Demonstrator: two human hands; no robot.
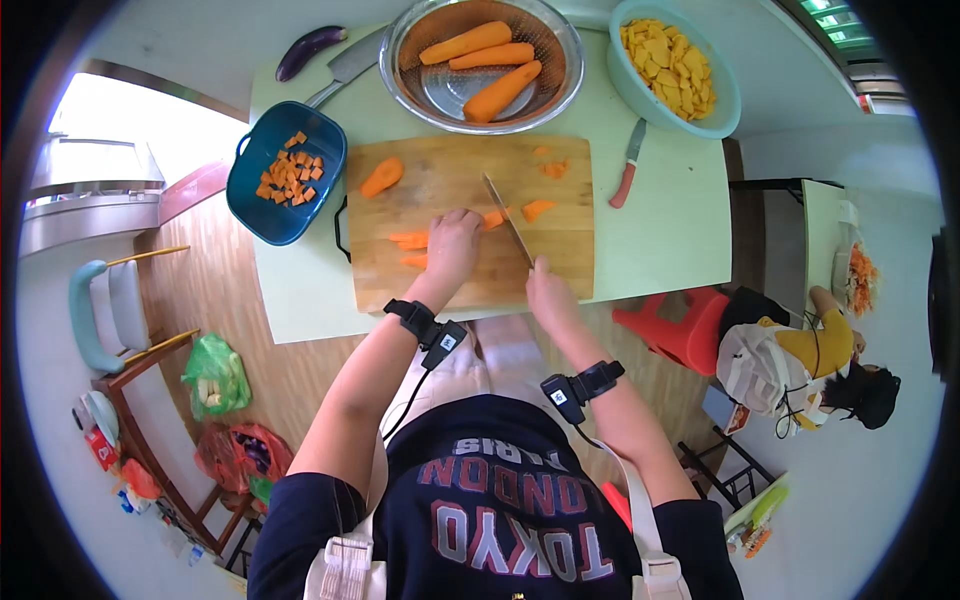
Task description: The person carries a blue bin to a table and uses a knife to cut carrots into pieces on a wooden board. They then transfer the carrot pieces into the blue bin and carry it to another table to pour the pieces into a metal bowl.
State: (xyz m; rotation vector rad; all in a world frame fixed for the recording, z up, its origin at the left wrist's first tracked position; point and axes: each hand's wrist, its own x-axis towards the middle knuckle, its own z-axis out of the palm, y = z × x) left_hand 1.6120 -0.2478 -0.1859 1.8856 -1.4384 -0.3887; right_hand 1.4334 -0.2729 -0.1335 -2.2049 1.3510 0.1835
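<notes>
My right hand (550, 291) is closed round the handle of a kitchen knife (508, 218), whose blade stands over the wooden cutting board (470, 165). My left hand (456, 247) is closed, fingertips bent down on a carrot piece (494, 218) just left of the blade. Carrot strips (410, 240) stick out on the other side of that hand. To the right of the blade lies a small cut carrot bit (538, 209). A carrot chunk (382, 177) rests at the board's upper left, and small carrot scraps (555, 169) lie at its upper right.
A blue basket (240, 190) holds carrot cubes. Behind the board stand a metal bowl (392, 75) with three peeled carrots and a light-blue basin (728, 110) of yellow slices. A cleaver (355, 58), an eggplant (310, 50) and a red-handled knife (628, 165) lie nearby. Another person (790, 350) sits right.
</notes>
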